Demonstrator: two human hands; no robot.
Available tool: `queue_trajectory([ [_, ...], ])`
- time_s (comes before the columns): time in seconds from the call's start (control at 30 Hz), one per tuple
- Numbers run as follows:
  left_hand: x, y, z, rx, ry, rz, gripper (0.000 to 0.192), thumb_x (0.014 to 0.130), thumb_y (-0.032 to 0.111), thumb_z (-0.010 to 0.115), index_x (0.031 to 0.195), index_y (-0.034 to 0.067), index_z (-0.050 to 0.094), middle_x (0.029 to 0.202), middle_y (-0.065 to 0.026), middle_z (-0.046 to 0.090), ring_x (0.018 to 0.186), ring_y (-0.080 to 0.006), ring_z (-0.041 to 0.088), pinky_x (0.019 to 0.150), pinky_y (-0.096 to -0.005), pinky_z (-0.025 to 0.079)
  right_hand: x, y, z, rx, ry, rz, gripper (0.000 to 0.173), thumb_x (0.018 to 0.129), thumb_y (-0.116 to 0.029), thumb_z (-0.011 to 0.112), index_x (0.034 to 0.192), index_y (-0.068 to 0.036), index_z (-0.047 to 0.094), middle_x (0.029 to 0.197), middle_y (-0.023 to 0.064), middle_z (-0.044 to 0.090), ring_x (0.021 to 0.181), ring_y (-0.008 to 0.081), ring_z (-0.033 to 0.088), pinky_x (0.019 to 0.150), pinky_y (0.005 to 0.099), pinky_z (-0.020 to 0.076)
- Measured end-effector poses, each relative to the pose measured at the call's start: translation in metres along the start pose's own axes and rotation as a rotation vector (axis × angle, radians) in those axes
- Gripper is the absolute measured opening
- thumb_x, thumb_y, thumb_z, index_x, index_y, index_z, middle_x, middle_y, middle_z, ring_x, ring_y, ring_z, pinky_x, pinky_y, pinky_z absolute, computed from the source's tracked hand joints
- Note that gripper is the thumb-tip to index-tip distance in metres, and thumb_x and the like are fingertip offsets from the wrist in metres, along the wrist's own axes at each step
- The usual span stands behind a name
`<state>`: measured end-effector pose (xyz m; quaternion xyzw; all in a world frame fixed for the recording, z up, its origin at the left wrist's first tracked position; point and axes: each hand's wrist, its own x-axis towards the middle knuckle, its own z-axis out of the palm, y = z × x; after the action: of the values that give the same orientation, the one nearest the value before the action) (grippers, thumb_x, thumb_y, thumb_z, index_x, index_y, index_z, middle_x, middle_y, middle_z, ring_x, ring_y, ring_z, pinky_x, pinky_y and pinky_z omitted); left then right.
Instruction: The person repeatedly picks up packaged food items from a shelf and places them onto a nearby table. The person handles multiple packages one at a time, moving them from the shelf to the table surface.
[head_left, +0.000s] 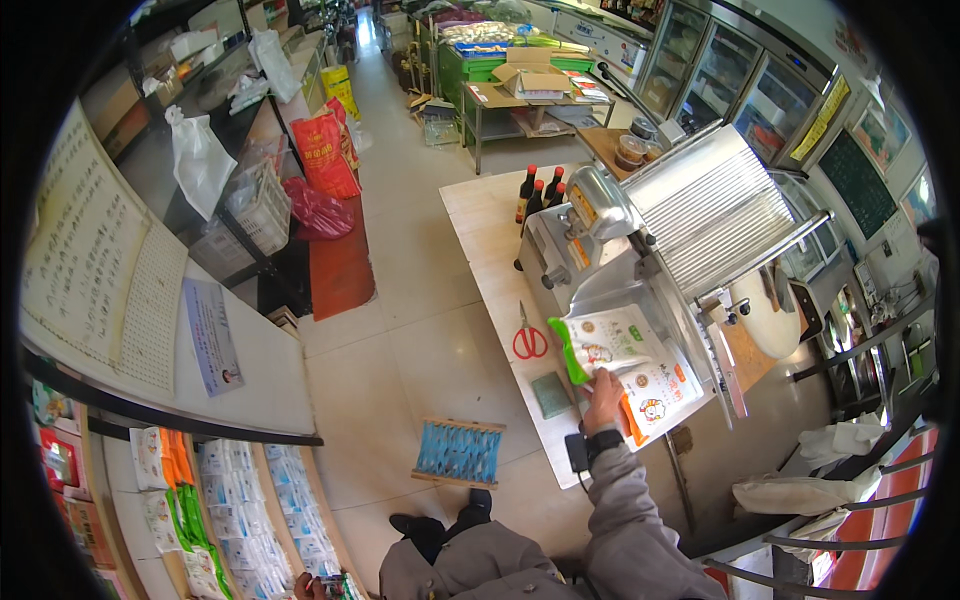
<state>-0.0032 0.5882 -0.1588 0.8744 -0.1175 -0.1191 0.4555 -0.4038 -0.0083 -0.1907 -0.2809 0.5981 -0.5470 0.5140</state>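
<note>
My right hand, with a dark band at its wrist, is at the near edge of two printed food pouches on the metal slicing machine. Its fingers touch the white pouch with a green end; whether they grip it cannot be told. The white pouch with an orange end lies partly under it. At the bottom edge, my left hand is partly visible beside small dark and green packaged items, its grasp unclear. Red-handled scissors and a green cloth or pad lie on the worktop left of the machine.
The slicer stands on a pale worktop, with several red-capped bottles behind. A blue slatted stool stands on the floor near the feet. Shelves of packets are at lower left, and a red sack is further back.
</note>
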Motion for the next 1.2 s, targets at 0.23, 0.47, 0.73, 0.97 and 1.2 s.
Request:
queue_trajectory([
  [0.23, 0.006, 0.007, 0.002, -0.023, -0.022, -0.042, 0.036, 0.091, 0.013, 0.057, 0.123, -0.002, 0.058, 0.112, -0.0147, 0.062, 0.100, -0.0238, 0.063, 0.082, -0.0333, 0.051, -0.016, 0.010, 0.003, 0.383, -0.022, 0.220, 0.039, 0.091, -0.030, 0.061, 0.120, -0.005, 0.054, 0.112, 0.0102, 0.065, 0.101, 0.0250, 0.066, 0.081, 0.0411, 0.0542],
  [0.47, 0.010, 0.070, 0.011, -0.073, -0.044, -0.044, 0.031, 0.089, 0.012, 0.057, 0.115, -0.002, 0.062, 0.104, -0.0123, 0.065, 0.094, -0.0214, 0.065, 0.078, -0.0321, 0.053, -0.012, -0.012, 0.014, -0.036, -0.120, -0.191, 0.032, 0.092, -0.025, 0.066, 0.115, -0.004, 0.061, 0.106, 0.0057, 0.066, 0.089, 0.0163, 0.066, 0.068, 0.0283, 0.0536],
  [0.73, 0.011, 0.171, 0.054, -0.326, -0.401, -0.104, 0.030, 0.092, 0.010, 0.058, 0.118, -0.006, 0.061, 0.116, -0.0164, 0.065, 0.102, -0.0244, 0.066, 0.087, -0.0339, 0.054, -0.129, -0.083, 0.063, 0.129, -0.618, 0.282, 0.034, 0.093, -0.014, 0.061, 0.123, 0.002, 0.056, 0.114, 0.0054, 0.064, 0.099, 0.0137, 0.063, 0.088, 0.0298, 0.0500],
  [0.97, 0.007, 0.235, 0.092, -1.070, -1.009, -0.315, 0.068, 0.099, 0.043, 0.052, 0.147, -0.001, 0.034, 0.145, -0.0192, 0.047, 0.130, -0.0320, 0.050, 0.106, -0.0464, 0.044, -0.262, -0.099, 0.119, -0.232, -1.403, 0.466, 0.041, 0.093, -0.016, 0.069, 0.129, 0.000, 0.057, 0.118, 0.0054, 0.066, 0.103, 0.0110, 0.060, 0.088, 0.0281, 0.0504],
  [1.2, -0.001, 0.242, 0.055, -0.893, -0.857, -0.415, 0.055, 0.093, 0.016, 0.065, 0.141, -0.001, 0.045, 0.135, -0.0136, 0.057, 0.119, -0.0221, 0.059, 0.102, -0.0355, 0.046, -0.321, -0.088, 0.160, -0.330, -1.534, 0.559, 0.052, 0.096, -0.011, 0.059, 0.143, 0.002, 0.039, 0.136, 0.0122, 0.054, 0.121, 0.0181, 0.054, 0.103, 0.0337, 0.0446],
])
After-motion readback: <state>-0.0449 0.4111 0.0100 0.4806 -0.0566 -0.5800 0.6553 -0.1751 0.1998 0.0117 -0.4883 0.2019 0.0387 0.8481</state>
